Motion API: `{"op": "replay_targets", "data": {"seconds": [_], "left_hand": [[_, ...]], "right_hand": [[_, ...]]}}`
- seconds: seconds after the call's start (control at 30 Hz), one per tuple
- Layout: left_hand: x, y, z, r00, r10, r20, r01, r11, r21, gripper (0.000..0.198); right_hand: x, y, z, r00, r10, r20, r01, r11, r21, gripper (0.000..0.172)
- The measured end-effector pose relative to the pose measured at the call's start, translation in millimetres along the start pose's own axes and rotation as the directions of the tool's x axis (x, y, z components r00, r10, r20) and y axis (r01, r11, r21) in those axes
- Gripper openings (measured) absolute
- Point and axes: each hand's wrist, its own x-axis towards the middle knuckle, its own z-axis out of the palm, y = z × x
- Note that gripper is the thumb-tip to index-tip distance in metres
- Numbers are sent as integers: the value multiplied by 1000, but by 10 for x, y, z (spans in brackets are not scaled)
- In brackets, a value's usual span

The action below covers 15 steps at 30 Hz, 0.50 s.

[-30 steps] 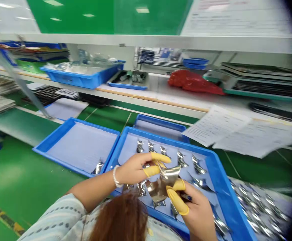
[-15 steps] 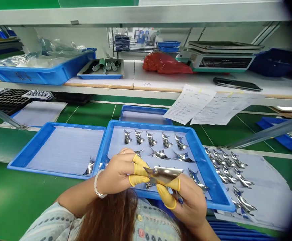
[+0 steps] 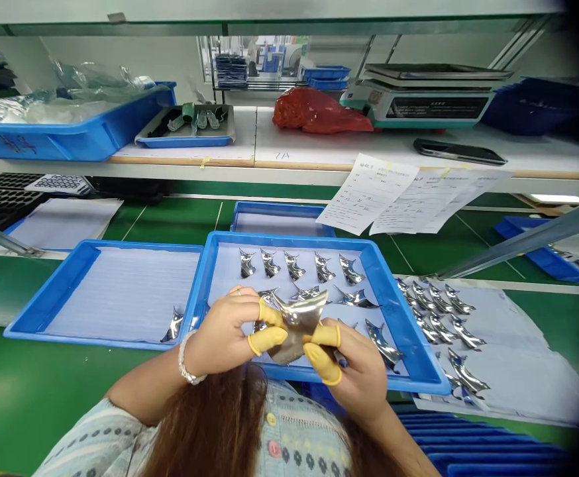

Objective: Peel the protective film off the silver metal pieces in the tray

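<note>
Between my two hands, above the middle blue tray [image 3: 381, 285], is a shiny curved metal part [image 3: 299, 319] with pointed corners. My left hand [image 3: 234, 324] pinches its left edge, and my right hand [image 3: 356, 361] grips its right edge. Yellow finger cots cover the thumbs and some fingers of both. A thin dark-blue object, perhaps a pen, shows its end [image 3: 340, 358] under my right fingers; most of it is hidden. Several similar metal parts [image 3: 352, 270] lie in rows on the tray's white liner, some of them behind my hands.
At left, another blue tray [image 3: 120, 291] holds one metal part [image 3: 174, 324]. More parts lie on white paper [image 3: 513, 344] at right. Above stands a shelf with a red bag [image 3: 319, 111], a scale [image 3: 428, 106] and a phone [image 3: 461, 152]. Printed sheets [image 3: 369, 195] hang from its edge.
The metal part has been turned from nearly edge-on so its broad curved face now shows. Both hands still hold it. The whole view has shifted slightly.
</note>
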Motion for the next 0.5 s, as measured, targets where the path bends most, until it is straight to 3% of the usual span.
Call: {"op": "replay_targets", "data": {"seconds": [0.07, 0.17, 0.3, 0.5], "left_hand": [[17, -30, 29, 975, -220, 32, 222, 957, -185, 15], [48, -84, 76, 893, -433, 124, 433, 749, -501, 18], [97, -161, 123, 880, -460, 119, 402, 586, -704, 29], [173, -240, 187, 833, -545, 97, 397, 466, -790, 40]], "right_hand": [[-22, 56, 20, 988, 152, 28, -154, 979, 134, 21], [-75, 144, 48, 941, 330, 79, -335, 866, 372, 19], [-109, 163, 68, 895, 395, 206, -441, 720, 536, 17], [-34, 36, 76, 868, 357, 345, -495, 661, 564, 18]]}}
